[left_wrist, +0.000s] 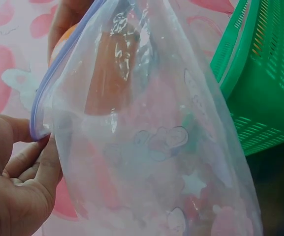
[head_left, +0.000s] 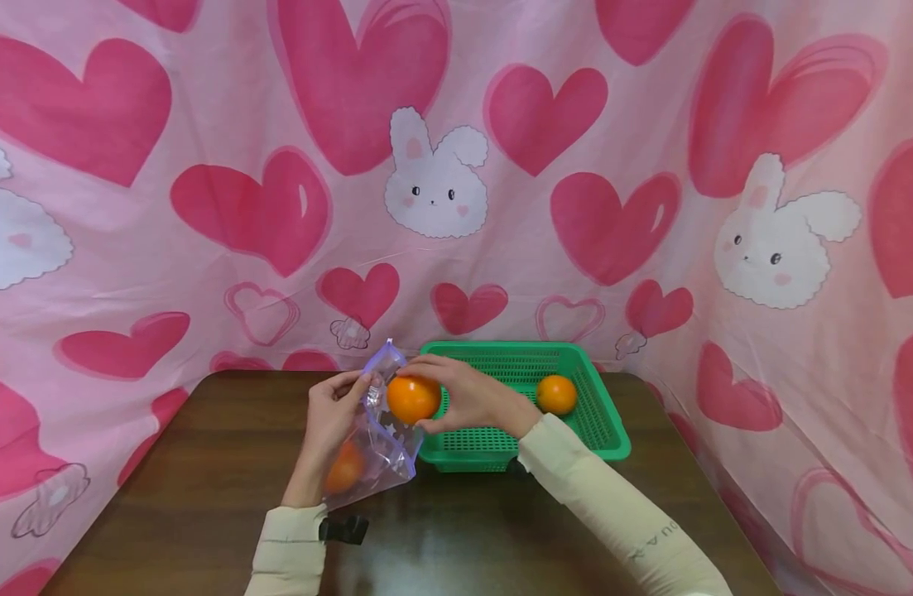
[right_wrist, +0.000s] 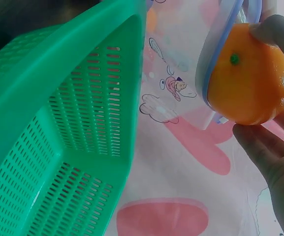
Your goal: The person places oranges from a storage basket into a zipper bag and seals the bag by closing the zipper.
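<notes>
The orange (head_left: 414, 401), round and without a long axis, lies at the purple-rimmed mouth of the clear zip bag (head_left: 385, 473), to the left of your right palm. Your right hand (head_left: 473, 394) grips it, fingers spread wide; your left hand (head_left: 333, 420) pinches the rim narrowly.
</notes>
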Available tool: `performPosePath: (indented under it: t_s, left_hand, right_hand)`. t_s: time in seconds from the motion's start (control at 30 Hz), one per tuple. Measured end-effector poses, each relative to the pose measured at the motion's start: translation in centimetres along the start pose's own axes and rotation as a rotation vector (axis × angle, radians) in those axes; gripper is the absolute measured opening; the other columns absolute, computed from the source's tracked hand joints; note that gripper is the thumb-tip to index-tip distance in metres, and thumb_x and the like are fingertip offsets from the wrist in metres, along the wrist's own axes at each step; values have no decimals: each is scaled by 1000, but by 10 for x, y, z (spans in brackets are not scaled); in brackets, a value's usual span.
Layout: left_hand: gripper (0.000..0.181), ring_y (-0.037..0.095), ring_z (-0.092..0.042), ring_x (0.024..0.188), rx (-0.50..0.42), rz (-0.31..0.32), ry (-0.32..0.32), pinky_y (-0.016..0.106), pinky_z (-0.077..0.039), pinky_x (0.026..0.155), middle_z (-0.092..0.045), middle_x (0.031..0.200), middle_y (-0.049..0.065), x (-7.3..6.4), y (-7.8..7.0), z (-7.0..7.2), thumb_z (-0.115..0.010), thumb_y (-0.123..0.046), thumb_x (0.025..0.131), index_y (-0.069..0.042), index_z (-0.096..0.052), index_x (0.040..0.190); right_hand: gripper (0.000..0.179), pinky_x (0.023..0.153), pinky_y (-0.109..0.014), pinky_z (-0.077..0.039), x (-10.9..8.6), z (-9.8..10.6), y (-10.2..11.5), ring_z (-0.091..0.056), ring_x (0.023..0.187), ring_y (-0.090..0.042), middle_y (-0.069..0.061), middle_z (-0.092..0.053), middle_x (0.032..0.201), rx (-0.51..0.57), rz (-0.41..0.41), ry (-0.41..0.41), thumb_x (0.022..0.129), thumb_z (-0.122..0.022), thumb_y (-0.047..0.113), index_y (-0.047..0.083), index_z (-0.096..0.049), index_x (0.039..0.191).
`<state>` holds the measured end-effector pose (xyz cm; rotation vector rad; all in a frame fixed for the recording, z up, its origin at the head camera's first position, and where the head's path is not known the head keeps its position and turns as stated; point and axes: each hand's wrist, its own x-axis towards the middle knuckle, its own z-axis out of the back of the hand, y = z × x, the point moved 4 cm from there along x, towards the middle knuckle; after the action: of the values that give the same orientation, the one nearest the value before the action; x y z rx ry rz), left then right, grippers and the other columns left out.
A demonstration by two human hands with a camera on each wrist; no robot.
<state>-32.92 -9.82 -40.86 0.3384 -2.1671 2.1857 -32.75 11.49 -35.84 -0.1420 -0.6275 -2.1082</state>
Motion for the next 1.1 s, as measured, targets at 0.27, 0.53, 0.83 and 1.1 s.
performPosePath:
  t_s: [0.27, 0.53, 0.83, 1.1]
  left_hand:
    - [31, 8, -62, 65, 12, 9, 5, 24, -58, 60, -72, 85, 1, 0, -3, 1, -69, -17, 98, 8, -71, 115]
    - [31, 8, -62, 65, 27, -4, -4, 20, -57, 61, -70, 83, -1, 1, -3, 2, -67, -18, 99, 9, -70, 116]
    - [35, 7, -62, 67, 7, -16, 0, 18, -57, 63, -72, 87, 5, 0, -6, 0, -68, -19, 99, 11, -69, 117]
    - [30, 7, -63, 67, -14, -17, -11, 19, -57, 62, -71, 83, -1, -1, -6, 0, -69, -15, 98, 11, -70, 114]
  right_hand:
    - [76, 98, -29, -55, 0, -2, 2, -54, 130, -19, -1, -59, 144, -37, 12, -8, 77, -90, 22, 15, -56, 144]
    - [75, 98, -28, -55, 1, -7, 1, -52, 130, -20, -4, -56, 144, -61, 0, 2, 78, -90, 25, 15, -56, 144]
    - [73, 98, -25, -54, -1, -13, 0, -52, 127, -19, -6, -53, 142, -74, 1, -11, 78, -90, 25, 12, -57, 142]
    - [73, 99, -23, -53, 0, -15, 1, -54, 128, -18, -3, -58, 144, -57, -11, 31, 82, -87, 27, 13, -55, 146]
